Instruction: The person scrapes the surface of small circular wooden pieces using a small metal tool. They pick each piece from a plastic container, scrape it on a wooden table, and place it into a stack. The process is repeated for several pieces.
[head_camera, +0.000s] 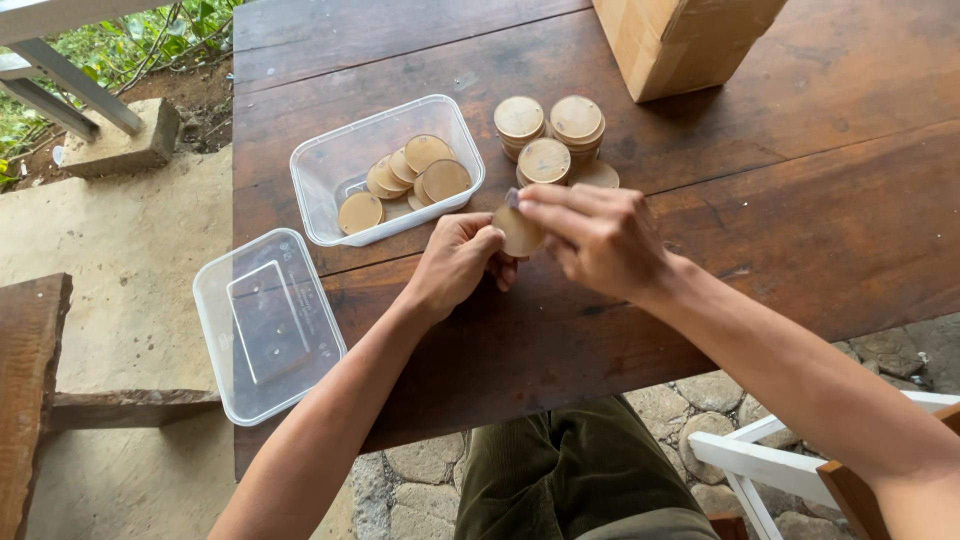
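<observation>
Between both hands (530, 245), wooden disc (519, 233) face-up.

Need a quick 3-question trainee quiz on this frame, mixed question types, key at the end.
1. True or false: the clear tub holding loose discs has its lid on.
2. Which hands grip the single wooden disc? A) left hand only B) right hand only C) both
3. Fill in: the stacked discs stand between the tub and the cardboard ____.

Key:
1. False. The tub is open; its lid lies apart at the wooden table edge, overhanging it.
2. C. Both hands pinch the disc above the table.
3. box
</observation>
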